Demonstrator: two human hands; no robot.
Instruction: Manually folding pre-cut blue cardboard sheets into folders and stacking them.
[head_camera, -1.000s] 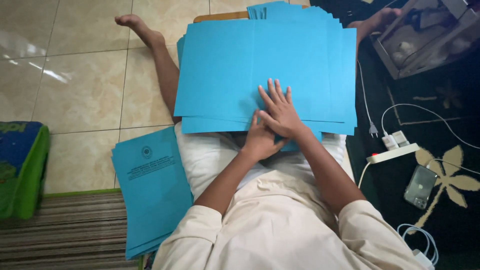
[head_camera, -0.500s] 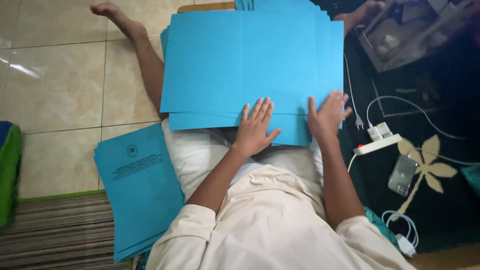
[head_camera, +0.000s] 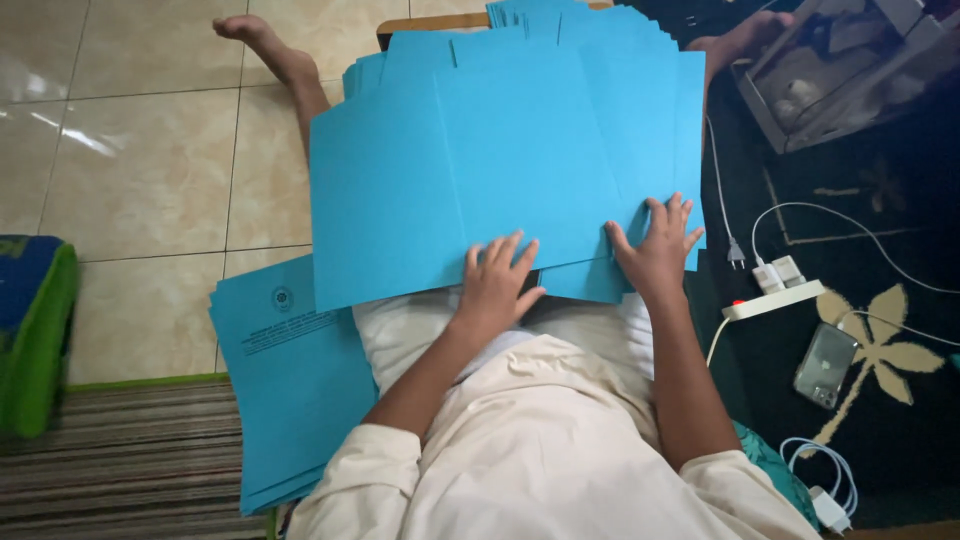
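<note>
Folders (head_camera: 290, 390) printed and stacked lie on the floor at left; left hand (head_camera: 497, 285) rests flat, fingers spread, on the blue paper sheets (head_camera: 480, 160) across the lap, right hand (head_camera: 660, 250) likewise open at their right edge, power strip (head_camera: 772, 299) beyond

Both hands flat, fingers (head_camera: 668, 215) spread

We sit on a glossy beige tile floor (head_camera: 150, 170) that catches a streak of light at ten o'clock. A striped rug (head_camera: 120, 460) lies at eight o'clock, and a dark carpet (head_camera: 880, 240) with pale leaf shapes at three o'clock.
</note>
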